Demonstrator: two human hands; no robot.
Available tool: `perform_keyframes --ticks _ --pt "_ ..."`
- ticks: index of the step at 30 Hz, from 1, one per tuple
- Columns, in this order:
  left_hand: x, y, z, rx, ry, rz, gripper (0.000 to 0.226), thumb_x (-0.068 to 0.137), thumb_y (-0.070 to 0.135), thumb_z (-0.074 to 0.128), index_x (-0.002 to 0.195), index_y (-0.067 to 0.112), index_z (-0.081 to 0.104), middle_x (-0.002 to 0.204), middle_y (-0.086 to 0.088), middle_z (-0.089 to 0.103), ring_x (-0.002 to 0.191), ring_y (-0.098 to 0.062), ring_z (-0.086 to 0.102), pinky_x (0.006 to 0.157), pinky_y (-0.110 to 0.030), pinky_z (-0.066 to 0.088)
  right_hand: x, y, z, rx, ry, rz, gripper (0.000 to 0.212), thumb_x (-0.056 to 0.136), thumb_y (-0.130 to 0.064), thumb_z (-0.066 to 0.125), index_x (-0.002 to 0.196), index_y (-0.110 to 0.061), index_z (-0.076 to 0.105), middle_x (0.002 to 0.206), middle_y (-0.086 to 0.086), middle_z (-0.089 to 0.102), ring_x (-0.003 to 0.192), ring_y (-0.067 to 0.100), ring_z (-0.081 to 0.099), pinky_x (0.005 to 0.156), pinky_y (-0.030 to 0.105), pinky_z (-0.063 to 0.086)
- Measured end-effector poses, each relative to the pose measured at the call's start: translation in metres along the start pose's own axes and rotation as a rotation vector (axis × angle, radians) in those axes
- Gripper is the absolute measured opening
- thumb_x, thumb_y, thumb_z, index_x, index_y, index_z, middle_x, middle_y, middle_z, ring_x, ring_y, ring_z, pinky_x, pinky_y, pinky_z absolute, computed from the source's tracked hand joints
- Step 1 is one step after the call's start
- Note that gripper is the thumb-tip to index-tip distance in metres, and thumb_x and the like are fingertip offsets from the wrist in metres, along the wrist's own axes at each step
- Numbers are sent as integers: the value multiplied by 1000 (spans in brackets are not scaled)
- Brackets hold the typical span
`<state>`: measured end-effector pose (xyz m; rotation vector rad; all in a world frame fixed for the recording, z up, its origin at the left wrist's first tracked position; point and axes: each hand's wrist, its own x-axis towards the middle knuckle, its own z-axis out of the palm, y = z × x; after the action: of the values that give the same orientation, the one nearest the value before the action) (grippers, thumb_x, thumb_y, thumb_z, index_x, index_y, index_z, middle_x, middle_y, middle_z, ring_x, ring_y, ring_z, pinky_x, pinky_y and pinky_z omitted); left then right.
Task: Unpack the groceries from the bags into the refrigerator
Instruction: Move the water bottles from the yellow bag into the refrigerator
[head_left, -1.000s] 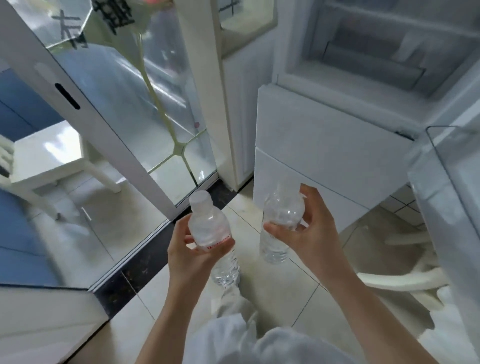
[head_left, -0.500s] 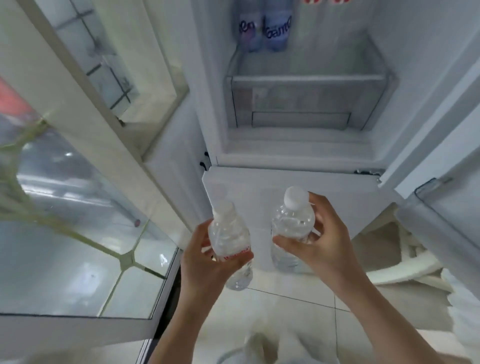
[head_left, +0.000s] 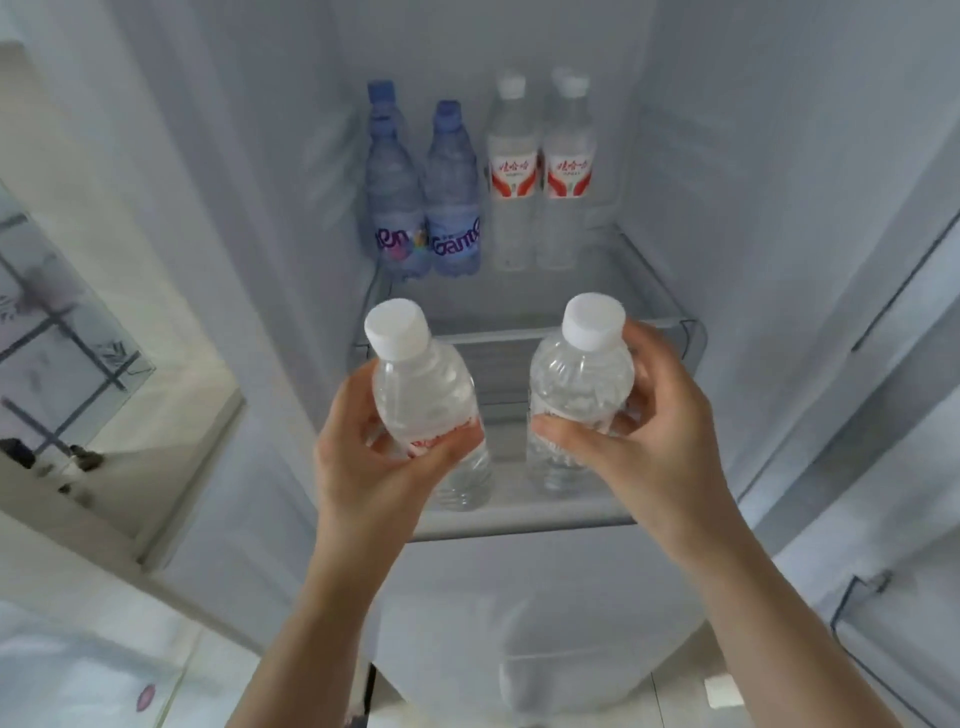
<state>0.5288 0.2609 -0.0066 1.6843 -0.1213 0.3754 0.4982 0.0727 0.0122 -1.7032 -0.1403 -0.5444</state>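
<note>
My left hand (head_left: 379, 457) grips a clear water bottle (head_left: 421, 384) with a white cap, held upright in front of the open refrigerator. My right hand (head_left: 649, 431) grips a second clear bottle (head_left: 576, 384) of the same kind beside it. Both bottles hover at the front edge of the glass shelf (head_left: 639, 291). At the back of that shelf stand two blue bottles (head_left: 449, 192) on the left and two clear bottles with red labels (head_left: 540, 171) on the right.
The refrigerator's white inner walls (head_left: 753, 208) flank the shelf. A transparent drawer (head_left: 685, 353) sits under the shelf. The open door (head_left: 893, 519) with its bin stands at the right. A white cabinet with glass panels (head_left: 78, 364) is on the left.
My view has tilted up from the floor into the refrigerator. Both hands have risen with their bottles to the level of the glass shelf.
</note>
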Motion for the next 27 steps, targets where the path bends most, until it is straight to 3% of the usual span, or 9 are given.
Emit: perform_keyframes --ticks 4,7,13,19,23,27 --pt "60 16 21 1 51 105 61 58 4 89 109 22 61 92 16 69 81 1 65 70 -11 49 62 -1 1 -20 50 -110 76 62 -20 87 125 -39 48 122 -13 61 114 13 59 91 29 51" --pt "100 28 38 -41 97 140 69 62 4 88 121 23 57 103 11 70 90 1 66 73 -10 50 103 1 5 -5 94 -161 77 63 -15 88 127 -34 48 121 -15 60 114 10 58 94 32 51" --pt "163 27 60 -104 115 140 74 65 3 85 129 21 53 119 6 65 103 -2 64 76 -8 51 159 15 20 36 89 -143 74 67 -10 85 127 -31 47 117 -20 59 111 1 57 90 20 50" --pt "195 2 68 -71 78 100 74 65 7 86 129 25 55 114 11 67 99 0 64 76 -10 52 198 39 41 28 98 -115 71 67 -7 83 128 -19 50 115 -13 61 106 3 60 87 24 53" --pt "207 -7 67 -86 60 57 76 66 5 86 132 28 55 114 14 66 97 4 63 72 -6 50 212 55 51 -3 80 -91 76 66 -13 85 132 -23 47 123 -9 60 114 9 58 93 38 53" --pt "214 -9 68 -118 17 55 76 69 5 83 135 27 52 114 15 65 92 13 61 68 -2 47 216 63 55 -16 57 -79 78 68 -15 85 133 -32 43 127 -14 57 116 3 55 96 30 51"
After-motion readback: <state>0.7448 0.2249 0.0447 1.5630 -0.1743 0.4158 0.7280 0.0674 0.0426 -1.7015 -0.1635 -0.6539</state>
